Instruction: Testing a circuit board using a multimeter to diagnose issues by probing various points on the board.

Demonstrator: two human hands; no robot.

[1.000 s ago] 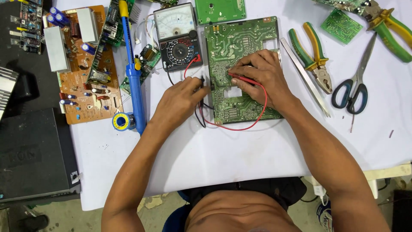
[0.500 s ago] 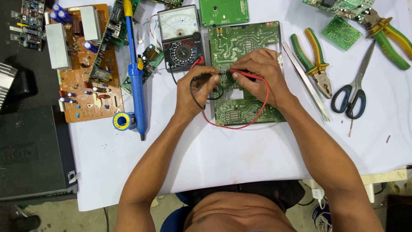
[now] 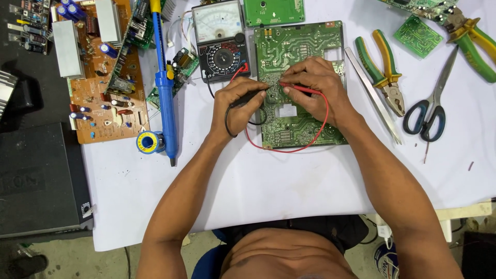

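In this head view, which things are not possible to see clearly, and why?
- Probe tips on the green circuit board: hidden under the fingers of the left hand and right hand.
- Needle reading of the analog multimeter: too small to tell.
- Second pair of pliers: cut off by the right edge.
- Small green board: cut off by the top edge.

Bare white table covering (image 3: 289,181) lies open below the green circuit board (image 3: 299,46), while the black-and-white analogue multimeter (image 3: 221,39) and green-handled pliers (image 3: 385,72) flank it closely.
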